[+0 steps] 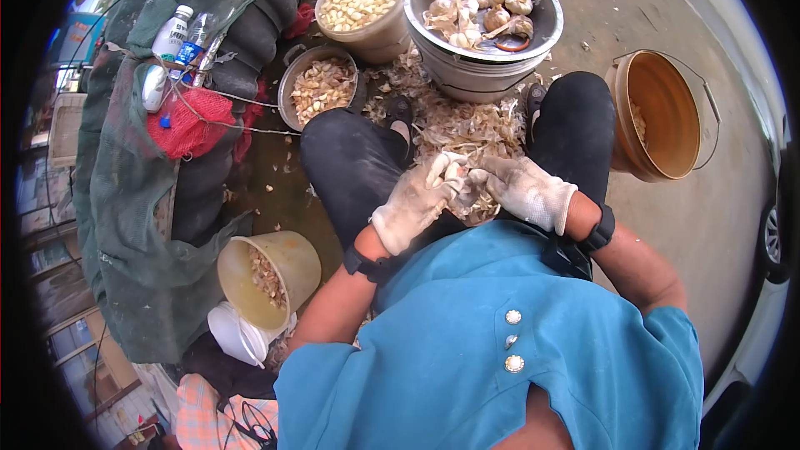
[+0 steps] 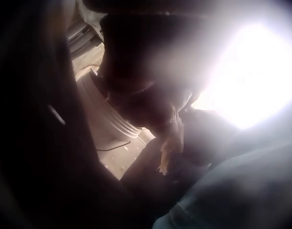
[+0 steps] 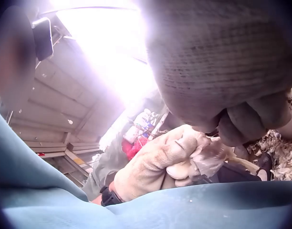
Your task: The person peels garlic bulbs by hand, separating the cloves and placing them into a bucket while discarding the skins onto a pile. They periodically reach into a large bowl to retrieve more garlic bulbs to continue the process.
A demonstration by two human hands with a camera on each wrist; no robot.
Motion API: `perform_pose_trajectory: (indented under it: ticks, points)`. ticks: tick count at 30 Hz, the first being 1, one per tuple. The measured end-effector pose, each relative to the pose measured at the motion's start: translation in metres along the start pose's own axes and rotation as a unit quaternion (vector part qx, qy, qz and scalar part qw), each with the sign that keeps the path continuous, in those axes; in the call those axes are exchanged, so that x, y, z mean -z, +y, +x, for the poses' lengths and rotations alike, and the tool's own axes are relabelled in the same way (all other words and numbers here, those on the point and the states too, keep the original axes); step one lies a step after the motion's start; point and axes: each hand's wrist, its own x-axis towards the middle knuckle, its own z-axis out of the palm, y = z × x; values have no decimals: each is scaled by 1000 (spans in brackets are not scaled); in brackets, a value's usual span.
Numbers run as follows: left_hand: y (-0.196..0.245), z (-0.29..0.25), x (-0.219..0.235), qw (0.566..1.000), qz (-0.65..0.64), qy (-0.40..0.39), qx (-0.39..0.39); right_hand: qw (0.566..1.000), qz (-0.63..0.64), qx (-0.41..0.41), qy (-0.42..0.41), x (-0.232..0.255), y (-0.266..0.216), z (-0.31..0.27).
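my left hand [image 1: 417, 202] and right hand [image 1: 529, 190] both pinch the papery garlic [image 3: 211, 158] directly between them, between my thighs [image 1: 346, 175], neither plainly nearer, its long axis too hidden to tell.

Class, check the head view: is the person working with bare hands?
No, the left hand and the right hand both wear whitish gloves.

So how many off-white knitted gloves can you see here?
2: one glove on the left hand, the other on the right hand, both in front of the blue button-up shirt.
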Motion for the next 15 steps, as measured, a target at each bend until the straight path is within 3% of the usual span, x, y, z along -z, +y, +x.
perform_pose_trajectory:
  ticks: [6,8,9,11,12,14,15]
  points:
    - [1,-2,0,1000,-6,25,2,999,36,15,16,-1,2,-4]
    - [5,-3,-3,986,-88,11,139,995,71,25,68,-6,5,-3]
    - [7,-1,-4,986,-88,11,139,995,71,25,68,-9,8,-2]
    - [12,4,-6,944,-152,15,294,993,33,66,96,-14,12,-1]
    - [6,0,-12,944,-152,15,294,993,33,66,96,-13,10,-1]
    - [-13,-11,-27,992,79,27,98,998,6,19,60,-10,3,-1]
    - [-10,-9,-24,992,79,27,98,998,6,19,59,-9,-2,-2]
